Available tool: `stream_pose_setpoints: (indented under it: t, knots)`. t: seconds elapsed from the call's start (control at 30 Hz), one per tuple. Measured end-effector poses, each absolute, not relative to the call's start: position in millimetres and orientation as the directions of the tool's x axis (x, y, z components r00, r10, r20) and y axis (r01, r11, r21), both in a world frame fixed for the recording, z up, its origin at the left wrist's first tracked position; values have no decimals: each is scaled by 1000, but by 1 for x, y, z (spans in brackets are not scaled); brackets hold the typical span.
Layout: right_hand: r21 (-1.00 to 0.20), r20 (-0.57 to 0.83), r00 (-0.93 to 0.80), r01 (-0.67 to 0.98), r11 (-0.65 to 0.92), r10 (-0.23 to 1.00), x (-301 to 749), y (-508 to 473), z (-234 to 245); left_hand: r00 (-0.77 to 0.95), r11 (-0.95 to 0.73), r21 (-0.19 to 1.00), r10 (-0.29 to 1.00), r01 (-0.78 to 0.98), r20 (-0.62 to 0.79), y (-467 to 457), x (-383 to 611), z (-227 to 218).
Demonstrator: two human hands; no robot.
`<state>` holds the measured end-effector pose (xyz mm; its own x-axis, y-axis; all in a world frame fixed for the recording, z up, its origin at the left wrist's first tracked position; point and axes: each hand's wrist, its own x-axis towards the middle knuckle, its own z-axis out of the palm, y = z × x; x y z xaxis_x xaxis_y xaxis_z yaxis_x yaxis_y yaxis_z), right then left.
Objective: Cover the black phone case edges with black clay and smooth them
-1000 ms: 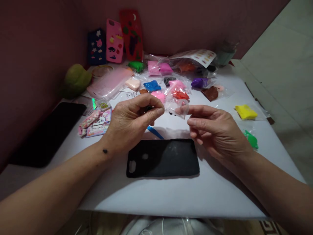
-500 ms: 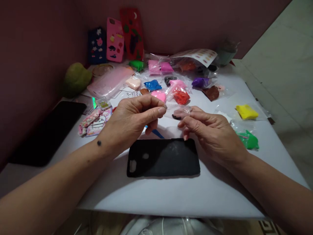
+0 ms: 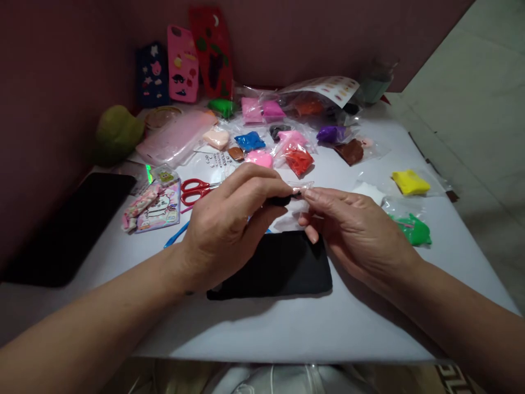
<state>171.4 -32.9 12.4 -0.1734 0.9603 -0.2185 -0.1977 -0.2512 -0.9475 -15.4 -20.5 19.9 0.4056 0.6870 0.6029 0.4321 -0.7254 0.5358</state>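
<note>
Fingers of my left hand (image 3: 233, 224) close around a small lump of black clay (image 3: 281, 201), partly hidden by them. My right hand (image 3: 356, 230) pinches a small clear plastic bag (image 3: 292, 219), whose opening lies against the left fingertips. Just below both hands, a black phone case (image 3: 283, 268) lies flat on the white table; the left hand covers its left part. A blue tool (image 3: 176, 234) shows partly behind the left wrist, and red-handled scissors (image 3: 197, 191) rest beyond it.
Bagged clay lumps, including red (image 3: 299, 160), blue (image 3: 250, 141), yellow (image 3: 410, 182) and green (image 3: 416, 230), lie across the table. A dark phone-like slab (image 3: 69, 230) is at left. Decorated cases, one pink (image 3: 183, 65), lean on the wall. A jar (image 3: 375, 82) stands at back right.
My left hand has moved right to the bag, and its fingers now hold black clay at the bag's opening. The scissors have come into view. The view has shifted slightly.
</note>
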Motion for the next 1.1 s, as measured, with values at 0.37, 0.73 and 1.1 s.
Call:
stream_pose_setpoints:
  t: [0.37, 0.73, 1.1]
  knots:
    - [-991, -121, -268, -27, -133, 956, 170, -40, 6, 514, -786, 257, 576, 562, 636, -20, -11, 12]
    - [-914, -265, -176, -268, -305, 948, 168, -33, 15, 187, -425, 824, 905, 375, 382, -20, -17, 31]
    - [-784, -356, -68, -520, -338, 932, 172, -20, 13, 158, -149, 973, 980, 173, 122, -5, -19, 26]
